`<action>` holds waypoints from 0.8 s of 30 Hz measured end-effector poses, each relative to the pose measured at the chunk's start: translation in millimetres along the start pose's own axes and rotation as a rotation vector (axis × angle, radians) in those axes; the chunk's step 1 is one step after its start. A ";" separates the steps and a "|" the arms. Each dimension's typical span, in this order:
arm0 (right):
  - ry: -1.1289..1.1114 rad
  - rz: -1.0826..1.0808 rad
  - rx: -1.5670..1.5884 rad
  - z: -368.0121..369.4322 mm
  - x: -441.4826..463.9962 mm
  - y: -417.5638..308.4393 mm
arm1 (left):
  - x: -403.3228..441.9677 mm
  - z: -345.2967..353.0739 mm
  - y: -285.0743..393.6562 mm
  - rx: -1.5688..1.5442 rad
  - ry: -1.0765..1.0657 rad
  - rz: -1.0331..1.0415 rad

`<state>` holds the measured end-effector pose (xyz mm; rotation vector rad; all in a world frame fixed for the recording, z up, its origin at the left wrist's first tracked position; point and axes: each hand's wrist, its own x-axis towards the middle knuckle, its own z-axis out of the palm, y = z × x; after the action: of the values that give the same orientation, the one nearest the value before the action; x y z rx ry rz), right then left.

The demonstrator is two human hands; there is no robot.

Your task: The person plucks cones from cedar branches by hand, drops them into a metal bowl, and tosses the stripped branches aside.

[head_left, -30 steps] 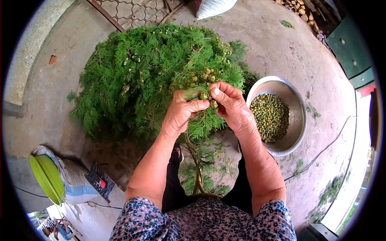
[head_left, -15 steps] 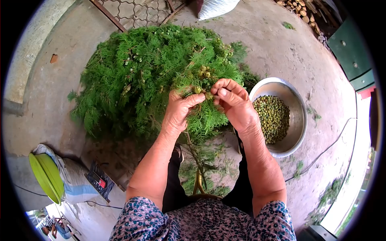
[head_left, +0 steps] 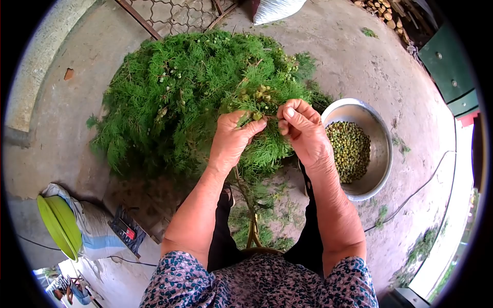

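Observation:
My left hand (head_left: 232,137) is closed on a green conifer sprig, thumb pressed near a small yellow-green cone (head_left: 257,116). Just right of it, my right hand (head_left: 307,128) has its thumb and fingers curled together in a pinch; whatever is between the fingertips is too small to make out. More yellowish cones (head_left: 263,94) show on the sprig just beyond both hands. Under and behind them lies a big heap of leafy green branches (head_left: 174,97), with pale cones dotted through it. A metal basin (head_left: 381,154) stands right of my right forearm, holding many loose green cones (head_left: 349,154).
A lime-green tub (head_left: 59,226) leans against a sack (head_left: 100,231) at the lower left. A white sack (head_left: 277,10) and a metal grate (head_left: 177,15) lie at the back. Firewood (head_left: 382,13) and a green cabinet (head_left: 449,66) stand at the right. A cable (head_left: 411,192) crosses the floor.
My right hand has shifted slightly right, away from the left thumb, and a small gap has opened between the hands. My left hand stays near its place on the sprig.

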<state>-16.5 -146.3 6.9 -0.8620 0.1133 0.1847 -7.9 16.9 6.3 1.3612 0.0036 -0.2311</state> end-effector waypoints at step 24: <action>0.376 -0.304 -0.548 -34.8 -16.5 -39.2 | 0.2 5.3 4.8 -0.059 -0.011 -0.122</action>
<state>-25.4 -199.7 16.5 -1.4419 0.2883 -0.2482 -7.6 12.6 12.0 1.3028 0.0832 -0.3385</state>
